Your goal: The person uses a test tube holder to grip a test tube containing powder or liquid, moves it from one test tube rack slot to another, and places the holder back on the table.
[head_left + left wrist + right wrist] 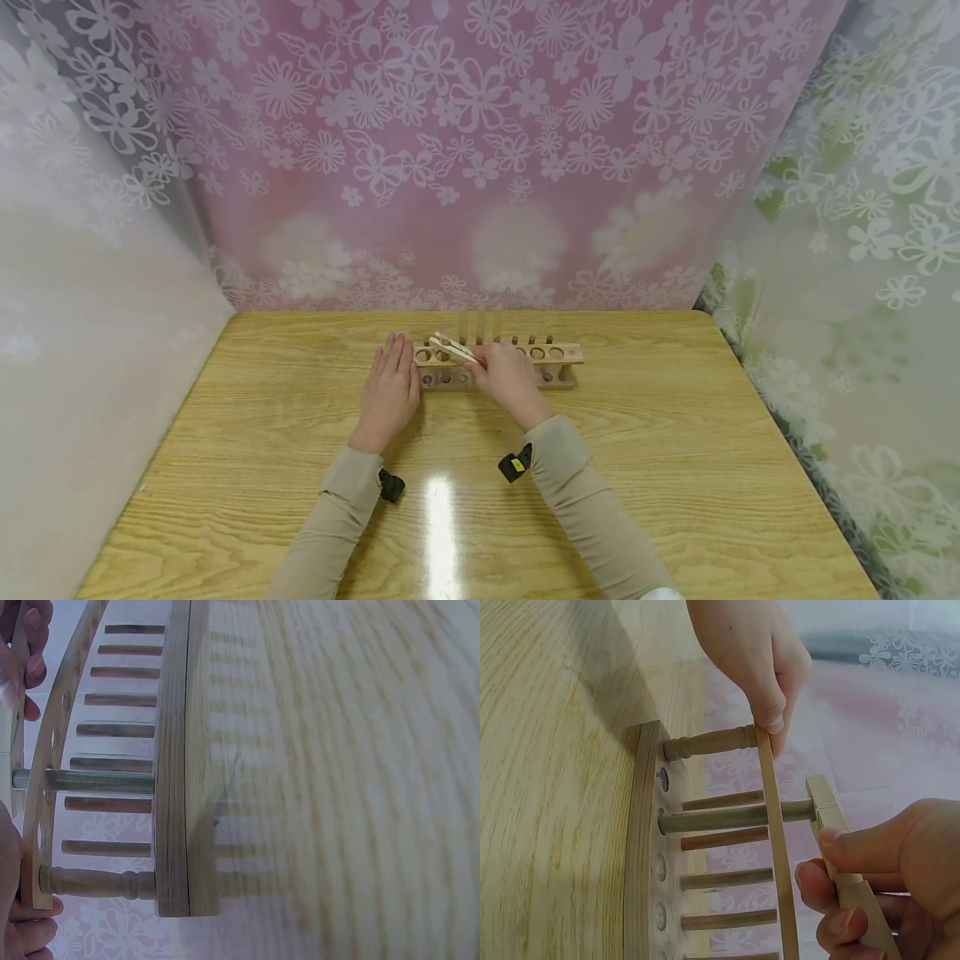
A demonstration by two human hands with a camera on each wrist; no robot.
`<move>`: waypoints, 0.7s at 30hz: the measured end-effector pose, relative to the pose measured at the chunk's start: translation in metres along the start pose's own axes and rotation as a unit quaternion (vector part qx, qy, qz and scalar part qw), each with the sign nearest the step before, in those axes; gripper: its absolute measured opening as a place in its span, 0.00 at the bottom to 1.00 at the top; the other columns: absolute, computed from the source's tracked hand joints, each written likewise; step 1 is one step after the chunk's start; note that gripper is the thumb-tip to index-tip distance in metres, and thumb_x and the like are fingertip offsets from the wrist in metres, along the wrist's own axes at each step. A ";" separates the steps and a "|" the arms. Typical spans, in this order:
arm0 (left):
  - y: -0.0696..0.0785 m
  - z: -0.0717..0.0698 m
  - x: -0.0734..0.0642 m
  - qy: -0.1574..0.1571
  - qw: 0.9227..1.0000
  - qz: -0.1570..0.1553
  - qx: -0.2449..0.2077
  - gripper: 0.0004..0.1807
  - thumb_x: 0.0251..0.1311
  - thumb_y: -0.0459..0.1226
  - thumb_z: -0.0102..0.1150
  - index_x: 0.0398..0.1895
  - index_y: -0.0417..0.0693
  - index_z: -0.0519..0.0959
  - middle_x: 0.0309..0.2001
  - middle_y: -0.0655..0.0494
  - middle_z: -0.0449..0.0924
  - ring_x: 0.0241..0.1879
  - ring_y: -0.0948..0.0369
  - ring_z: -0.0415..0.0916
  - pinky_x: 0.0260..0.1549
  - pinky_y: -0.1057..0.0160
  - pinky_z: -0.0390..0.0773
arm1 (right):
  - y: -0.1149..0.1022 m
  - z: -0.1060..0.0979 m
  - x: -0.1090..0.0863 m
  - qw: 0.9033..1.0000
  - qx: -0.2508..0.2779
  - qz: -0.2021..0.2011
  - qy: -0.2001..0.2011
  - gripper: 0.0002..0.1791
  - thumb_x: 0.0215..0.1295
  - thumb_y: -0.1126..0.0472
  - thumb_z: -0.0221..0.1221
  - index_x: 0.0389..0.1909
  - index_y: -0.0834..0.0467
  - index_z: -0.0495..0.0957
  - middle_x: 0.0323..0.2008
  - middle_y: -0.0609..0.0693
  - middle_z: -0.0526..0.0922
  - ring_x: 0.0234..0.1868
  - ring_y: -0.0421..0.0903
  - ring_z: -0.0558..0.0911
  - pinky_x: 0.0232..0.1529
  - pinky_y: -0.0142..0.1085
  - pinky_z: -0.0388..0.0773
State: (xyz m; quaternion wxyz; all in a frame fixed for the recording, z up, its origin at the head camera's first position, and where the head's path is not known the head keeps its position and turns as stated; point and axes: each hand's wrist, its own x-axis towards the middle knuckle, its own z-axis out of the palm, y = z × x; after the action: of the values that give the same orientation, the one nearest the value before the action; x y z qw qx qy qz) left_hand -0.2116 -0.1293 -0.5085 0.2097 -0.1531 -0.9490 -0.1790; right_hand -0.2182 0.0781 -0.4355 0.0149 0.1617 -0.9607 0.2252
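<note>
A wooden test tube rack (572,353) stands on the table, with round holes in its top bar and a row of pegs behind. My left hand (390,390) grips the left end of that bar; in the right wrist view its thumb (771,716) lies on the bar's edge. My right hand (508,377) holds a wooden test tube holder (870,915) like a clothes peg. Its tip is at the upper part of a test tube (720,819), which stands through a hole near the rack's left end. Greyish-green colour shows in the tube, and clear glass extends above the holder.
Several clear tubes (480,325) rise at the back of the rack, over its pegs. The wood-grain table (652,467) extends to both sides and toward me. Floral curtains (480,150) hang behind the table and at its sides.
</note>
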 end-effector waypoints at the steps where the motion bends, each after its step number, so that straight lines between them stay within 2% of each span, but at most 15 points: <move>1: 0.000 0.000 0.000 0.002 1.000 0.001 0.000 0.25 0.75 0.35 0.41 0.68 0.27 0.66 0.70 0.33 0.62 0.73 0.43 0.55 0.72 0.45 0.56 | 0.000 0.000 0.000 1.000 0.002 0.001 0.000 0.11 0.71 0.55 0.60 0.29 0.54 0.83 0.13 0.46 0.67 0.12 0.40 0.61 0.14 0.31 0.54; 5: 0.000 0.000 0.000 0.010 1.000 0.002 0.000 0.24 0.75 0.35 0.42 0.68 0.27 0.66 0.69 0.33 0.64 0.73 0.43 0.56 0.71 0.45 0.57 | 0.000 0.000 -0.001 1.000 0.011 0.000 0.005 0.08 0.71 0.56 0.60 0.34 0.53 0.84 0.12 0.45 0.66 0.11 0.40 0.60 0.14 0.31 0.53; 9: 0.000 0.001 -0.001 0.011 1.000 -0.001 -0.004 0.24 0.75 0.35 0.41 0.68 0.27 0.67 0.69 0.33 0.65 0.73 0.43 0.56 0.71 0.45 0.56 | 0.000 -0.001 -0.002 1.000 0.015 -0.005 0.008 0.14 0.71 0.56 0.61 0.24 0.55 0.77 0.12 0.45 0.63 0.11 0.40 0.58 0.14 0.31 0.52; 12: 0.000 0.001 -0.001 0.010 1.000 -0.001 -0.004 0.24 0.75 0.34 0.42 0.68 0.27 0.67 0.68 0.33 0.65 0.72 0.43 0.56 0.72 0.45 0.56 | -0.001 -0.002 -0.002 1.000 0.015 -0.005 0.006 0.18 0.71 0.56 0.61 0.20 0.55 0.72 0.12 0.45 0.63 0.11 0.40 0.59 0.14 0.31 0.52; 17: 0.000 0.001 -0.001 0.005 1.000 0.001 -0.002 0.24 0.75 0.34 0.41 0.68 0.27 0.66 0.68 0.32 0.65 0.72 0.43 0.57 0.72 0.46 0.55 | -0.001 -0.002 -0.002 1.000 0.014 -0.002 0.008 0.09 0.70 0.56 0.61 0.32 0.55 0.83 0.13 0.45 0.69 0.12 0.40 0.62 0.13 0.31 0.55; 21: 0.000 0.001 0.000 0.003 1.000 0.005 -0.002 0.24 0.76 0.35 0.39 0.68 0.26 0.66 0.68 0.32 0.65 0.72 0.42 0.57 0.72 0.45 0.56 | -0.002 -0.003 -0.002 1.000 0.016 0.000 0.014 0.08 0.70 0.56 0.61 0.42 0.55 0.86 0.13 0.45 0.71 0.11 0.40 0.62 0.12 0.31 0.54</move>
State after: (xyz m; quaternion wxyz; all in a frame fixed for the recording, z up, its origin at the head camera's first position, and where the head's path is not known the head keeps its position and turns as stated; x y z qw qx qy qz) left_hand -0.2118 -0.1287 -0.5090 0.2129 -0.1574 -0.9473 -0.1803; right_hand -0.2155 0.0788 -0.4320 0.0256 0.1590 -0.9567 0.2424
